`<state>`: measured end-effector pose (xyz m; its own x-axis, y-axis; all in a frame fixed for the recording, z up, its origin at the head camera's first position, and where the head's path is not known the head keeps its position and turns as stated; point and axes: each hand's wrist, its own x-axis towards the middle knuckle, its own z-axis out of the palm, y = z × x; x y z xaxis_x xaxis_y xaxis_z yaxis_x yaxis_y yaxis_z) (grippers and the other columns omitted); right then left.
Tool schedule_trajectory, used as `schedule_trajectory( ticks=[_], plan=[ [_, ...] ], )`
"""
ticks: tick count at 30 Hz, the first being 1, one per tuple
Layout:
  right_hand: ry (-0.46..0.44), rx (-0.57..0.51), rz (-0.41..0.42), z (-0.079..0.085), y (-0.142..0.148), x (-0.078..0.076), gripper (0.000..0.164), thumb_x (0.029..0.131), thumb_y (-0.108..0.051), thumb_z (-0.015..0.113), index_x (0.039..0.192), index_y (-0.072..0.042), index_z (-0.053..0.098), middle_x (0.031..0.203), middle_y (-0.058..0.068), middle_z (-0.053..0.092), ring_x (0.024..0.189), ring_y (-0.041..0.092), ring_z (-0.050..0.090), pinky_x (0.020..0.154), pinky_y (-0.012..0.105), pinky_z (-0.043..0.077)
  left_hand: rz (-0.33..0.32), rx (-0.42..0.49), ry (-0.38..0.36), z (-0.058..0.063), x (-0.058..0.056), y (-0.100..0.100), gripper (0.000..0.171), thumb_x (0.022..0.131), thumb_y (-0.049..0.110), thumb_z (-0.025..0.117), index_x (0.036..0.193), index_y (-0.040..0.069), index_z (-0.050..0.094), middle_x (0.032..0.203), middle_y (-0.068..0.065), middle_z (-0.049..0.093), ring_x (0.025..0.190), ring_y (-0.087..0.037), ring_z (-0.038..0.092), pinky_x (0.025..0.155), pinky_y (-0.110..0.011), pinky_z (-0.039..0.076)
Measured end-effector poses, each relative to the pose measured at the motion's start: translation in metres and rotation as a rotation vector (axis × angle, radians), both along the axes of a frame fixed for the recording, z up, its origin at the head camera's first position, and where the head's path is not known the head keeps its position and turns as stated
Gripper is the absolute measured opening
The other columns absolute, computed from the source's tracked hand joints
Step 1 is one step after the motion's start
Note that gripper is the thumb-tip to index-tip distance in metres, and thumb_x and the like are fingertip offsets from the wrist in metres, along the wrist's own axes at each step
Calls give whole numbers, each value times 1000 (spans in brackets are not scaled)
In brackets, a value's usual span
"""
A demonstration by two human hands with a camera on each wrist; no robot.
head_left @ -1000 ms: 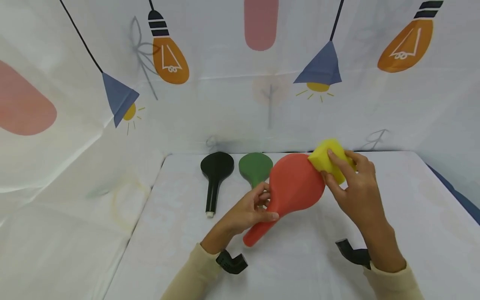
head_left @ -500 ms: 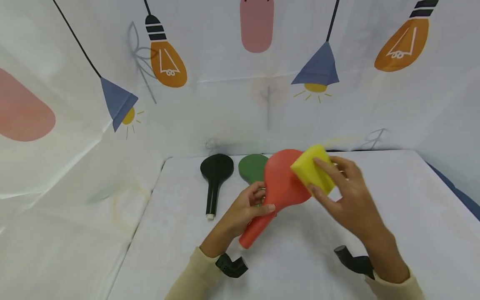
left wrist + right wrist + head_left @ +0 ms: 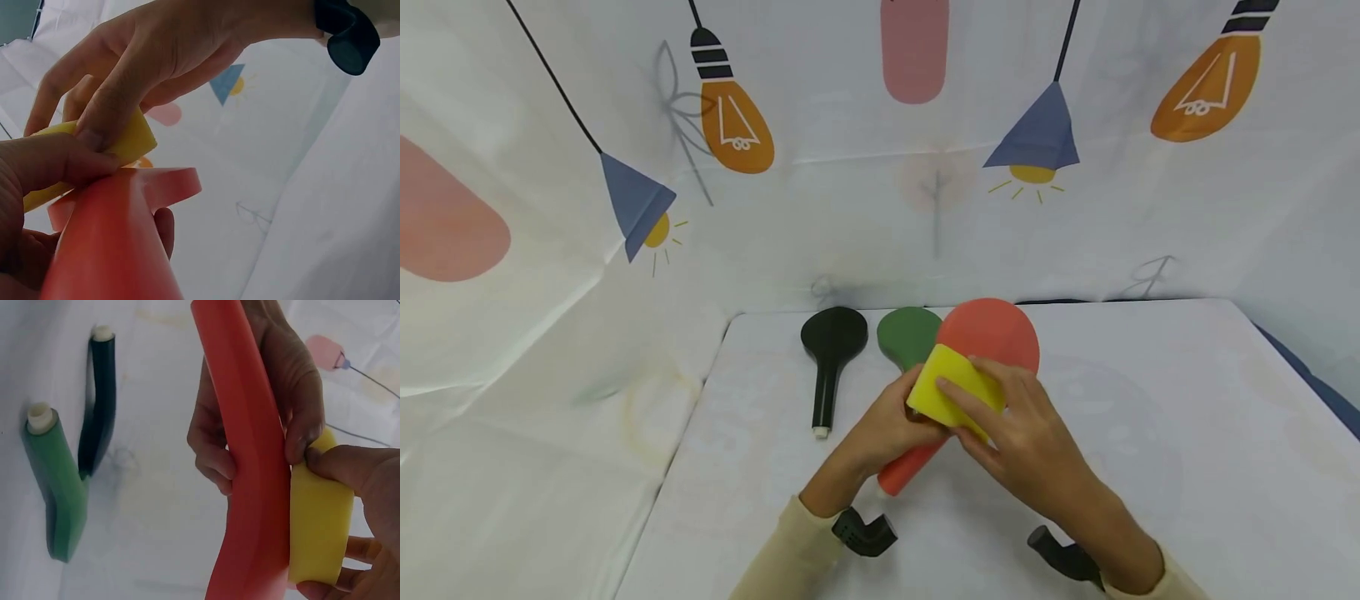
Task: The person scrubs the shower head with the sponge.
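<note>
A red hand shower head (image 3: 996, 329), with a round head and a long handle, is held up at a slant over the table. My left hand (image 3: 887, 429) grips it around the neck of its handle. A yellow sponge (image 3: 951, 387) is pinched between the thumb and fingers of my right hand (image 3: 1030, 433). In the right wrist view the sponge (image 3: 322, 525) lies flat along the red shower head (image 3: 250, 456), close to my left thumb. From the left wrist, the sponge (image 3: 134, 140) shows over the neck. The sponge hides part of the neck in the head view.
Behind my left hand lie a black shower head (image 3: 835, 333) and a green shower head (image 3: 906, 333), the green one partly covered. White cloth covers the table (image 3: 1150, 467). A printed curtain (image 3: 850, 208) hangs behind its back edge.
My right hand has brought the sponge from the right rim of the red shower head across its face, down and left to the neck. My left hand keeps its grip and has hardly moved.
</note>
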<state>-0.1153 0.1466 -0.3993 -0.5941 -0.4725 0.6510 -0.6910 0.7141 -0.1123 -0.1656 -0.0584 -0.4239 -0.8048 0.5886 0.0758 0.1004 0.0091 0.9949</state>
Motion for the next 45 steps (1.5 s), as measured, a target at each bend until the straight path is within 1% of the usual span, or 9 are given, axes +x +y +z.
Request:
schedule_trajectory(
  ticks=[8, 14, 19, 23, 26, 30, 33, 36, 45],
  plan=[
    [70, 5, -31, -1, 4, -7, 66, 76, -16, 86, 137, -19, 61, 129, 26, 55, 115, 40, 53, 89, 52, 54, -5, 19, 22, 1, 1, 0, 59, 89, 5, 67, 142, 9, 42, 127, -17, 54, 107, -22, 57, 90, -35, 56],
    [120, -86, -60, 0, 18, -19, 53, 85, -17, 79, 135, -15, 61, 128, 29, 53, 113, 44, 51, 81, 54, 57, -14, -15, 31, 0, 2, 0, 56, 89, 10, 68, 141, 13, 45, 133, -12, 61, 111, -19, 58, 88, -32, 58],
    [113, -160, -131, 5, 33, -24, 68, 71, -3, 84, 134, -12, 61, 132, 28, 51, 118, 44, 49, 74, 57, 59, -63, -46, 81, -2, 2, -1, 57, 90, 13, 68, 142, 15, 45, 131, -11, 62, 111, -17, 58, 87, -31, 58],
    [115, -217, -178, 8, 46, -28, 42, 96, -28, 65, 133, -9, 59, 130, 27, 51, 117, 42, 49, 77, 44, 59, -110, -67, 150, 0, 3, -2, 58, 90, 14, 68, 143, 16, 44, 132, -10, 60, 111, -15, 58, 87, -31, 58],
    [136, -271, -200, 9, 53, -34, 50, 103, -44, 46, 131, -5, 59, 127, 28, 53, 114, 42, 51, 80, 36, 51, -135, -78, 201, 1, 3, -2, 57, 91, 14, 68, 143, 16, 44, 133, -10, 59, 111, -14, 58, 88, -31, 57],
    [131, -309, -231, 10, 60, -39, 43, 97, -30, 58, 130, -3, 59, 125, 30, 53, 111, 44, 50, 79, 44, 52, -151, -85, 230, 0, 2, -2, 57, 91, 13, 68, 143, 15, 45, 132, -9, 59, 112, -13, 58, 90, -31, 57],
    [110, -300, -272, 11, 63, -38, 47, 89, -17, 68, 132, -3, 57, 126, 32, 52, 111, 45, 50, 74, 55, 54, -157, -85, 233, -1, 1, -3, 58, 91, 12, 69, 144, 14, 46, 132, -9, 59, 112, -13, 58, 90, -31, 57],
    [105, -297, -316, 12, 66, -38, 53, 83, -9, 73, 133, -4, 57, 125, 33, 51, 111, 46, 50, 72, 56, 54, -159, -81, 235, -1, 1, -3, 59, 91, 11, 69, 145, 13, 46, 131, -9, 60, 111, -13, 58, 90, -31, 57],
    [94, -309, -471, 15, 77, -38, 56, 82, -8, 77, 134, -5, 56, 124, 33, 50, 111, 47, 48, 67, 61, 52, -126, -92, 174, 1, 3, -1, 60, 89, 12, 73, 144, 17, 50, 130, -9, 62, 112, -11, 61, 89, -29, 58]
  ],
)
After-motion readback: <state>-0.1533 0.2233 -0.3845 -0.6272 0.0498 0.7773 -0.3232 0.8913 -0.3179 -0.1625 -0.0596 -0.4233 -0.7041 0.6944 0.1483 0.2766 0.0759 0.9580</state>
